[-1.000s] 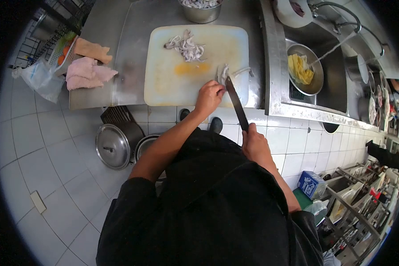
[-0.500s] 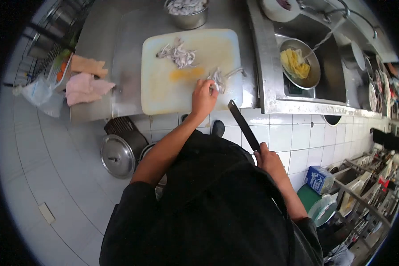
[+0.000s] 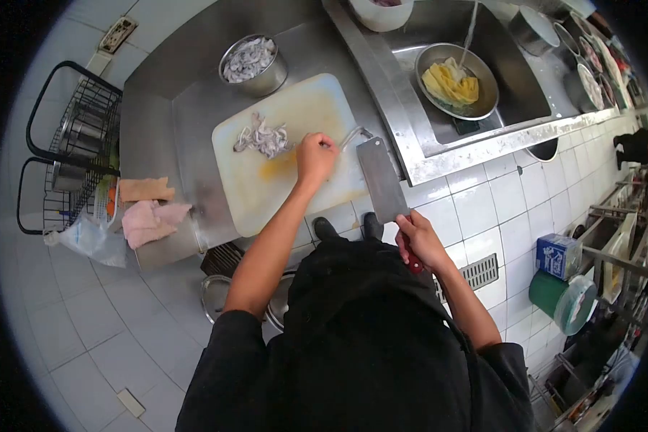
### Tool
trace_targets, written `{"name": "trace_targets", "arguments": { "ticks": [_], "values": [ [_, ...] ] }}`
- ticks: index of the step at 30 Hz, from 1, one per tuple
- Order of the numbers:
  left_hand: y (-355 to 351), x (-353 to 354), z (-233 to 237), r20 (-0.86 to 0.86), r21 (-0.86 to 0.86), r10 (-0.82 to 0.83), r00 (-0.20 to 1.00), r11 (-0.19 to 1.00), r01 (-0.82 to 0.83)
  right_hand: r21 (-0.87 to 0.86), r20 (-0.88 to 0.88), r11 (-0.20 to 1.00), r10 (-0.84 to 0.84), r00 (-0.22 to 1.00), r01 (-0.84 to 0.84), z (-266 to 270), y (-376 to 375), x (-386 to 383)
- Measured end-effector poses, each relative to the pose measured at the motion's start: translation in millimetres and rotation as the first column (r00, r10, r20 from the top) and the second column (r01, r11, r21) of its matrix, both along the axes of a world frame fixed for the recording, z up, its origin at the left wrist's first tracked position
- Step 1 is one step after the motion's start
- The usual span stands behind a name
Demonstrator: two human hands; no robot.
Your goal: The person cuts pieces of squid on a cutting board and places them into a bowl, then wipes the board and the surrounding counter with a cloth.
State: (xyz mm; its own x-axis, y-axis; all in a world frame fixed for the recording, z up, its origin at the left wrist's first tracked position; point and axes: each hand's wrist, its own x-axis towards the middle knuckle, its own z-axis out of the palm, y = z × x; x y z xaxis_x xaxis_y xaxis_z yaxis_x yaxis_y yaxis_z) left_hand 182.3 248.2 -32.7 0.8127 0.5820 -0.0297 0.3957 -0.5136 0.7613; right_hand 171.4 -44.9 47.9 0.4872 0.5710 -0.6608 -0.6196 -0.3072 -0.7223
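Observation:
My left hand [image 3: 317, 160] is over the right half of the white cutting board [image 3: 302, 205], its fingers closed. What it holds, if anything, is hidden beneath the fingers. Just right of it, a thin greyish strip [image 3: 349, 137] lies at the board's edge. Left of the hand sits a small pile of squid-like strips [image 3: 263, 137], grey and white. In my right hand [image 3: 420, 241] is a cleaver [image 3: 383, 183], gripped by its reddish handle. Its broad blade points away from me, beyond the board's right edge, flat side facing up.
Behind the board stands a metal pot [image 3: 263, 79] of similar grey pieces. To the right, the sink [image 3: 525, 108] holds a metal bowl [image 3: 486, 93] with yellow pieces under a hose. Pink cloth [image 3: 151, 223] lies at the counter's left corner, near a wire rack [image 3: 79, 144].
My view has turned. The cleaver has rotated from edge-on to showing its broad side. My left hand has shifted, and the loose pieces formerly visible at its fingertips no longer show.

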Motion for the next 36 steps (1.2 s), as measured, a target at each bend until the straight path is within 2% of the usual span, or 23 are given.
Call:
{"name": "trace_targets", "arguments": {
  "ticks": [1,4,7,10,11,13,14,17,20,23,26,29,31,33,35,36],
  "values": [
    [4,10,6,0.012,-0.027,0.002,1.0,1.0,-0.002,0.017,-0.031,0.999,-0.03,0.999,0.031,-4,4,3],
    [3,38,-9,0.171,0.049,-0.068,0.983,0.997,0.06,0.045,-0.094,0.997,-0.059,0.994,0.063,-15,20,9],
    [-1,47,-16,0.003,0.272,-0.14,0.99,0.953,0.134,0.051,-0.081,0.998,-0.025,0.996,0.03,-31,37,11],
    [11,55,-12,-0.11,0.267,-0.215,0.97,0.934,0.237,0.104,-0.083,0.995,0.001,0.997,0.007,-27,47,23],
    [16,57,-8,-0.147,0.074,-0.212,0.966,0.972,0.224,0.096,-0.056,0.995,0.031,0.998,-0.025,-24,45,26],
    [31,59,8,-0.222,-0.308,-0.231,0.947,0.938,0.157,0.078,-0.003,0.992,0.095,0.995,-0.094,-18,43,31],
    [40,58,-10,-0.087,-0.386,-0.202,0.976,0.91,0.153,0.059,0.007,0.993,0.106,0.994,-0.106,-12,43,33],
    [64,47,12,-0.027,-0.794,-0.188,0.982,0.601,0.094,0.044,0.026,0.987,0.152,0.988,-0.153,5,49,38],
    [90,38,30,0.058,-0.811,-0.171,0.984,0.566,0.146,-0.009,0.095,0.985,0.172,0.98,-0.172,33,62,40],
    [120,38,78,0.129,-0.751,-0.047,0.991,0.648,0.129,-0.085,0.153,0.981,0.188,0.97,-0.176,56,75,38],
    [171,54,124,0.284,-0.586,-0.028,0.958,0.786,0.197,-0.114,0.205,0.988,0.129,0.97,-0.108,51,79,34],
    [208,74,178,0.402,-0.42,0.038,0.915,0.896,0.147,-0.232,0.202,0.967,0.158,0.966,-0.11,48,81,29],
    [238,90,191,0.377,-0.27,-0.022,0.926,0.954,0.132,-0.254,0.258,0.964,0.143,0.956,-0.076,31,82,21],
    [260,94,187,0.205,-0.012,-0.071,0.976,0.997,0.075,-0.272,0.265,0.961,0.132,0.955,-0.057,21,85,16],
    [264,123,168,0.125,0.29,-0.153,0.98,0.951,0.112,-0.346,0.358,0.937,0.188,0.915,-0.057,-3,81,14],
    [278,106,155,0.023,0.488,-0.181,0.983,0.86,0.147,-0.299,0.401,0.953,0.176,0.899,-0.054,-31,73,14]
  ]
}}
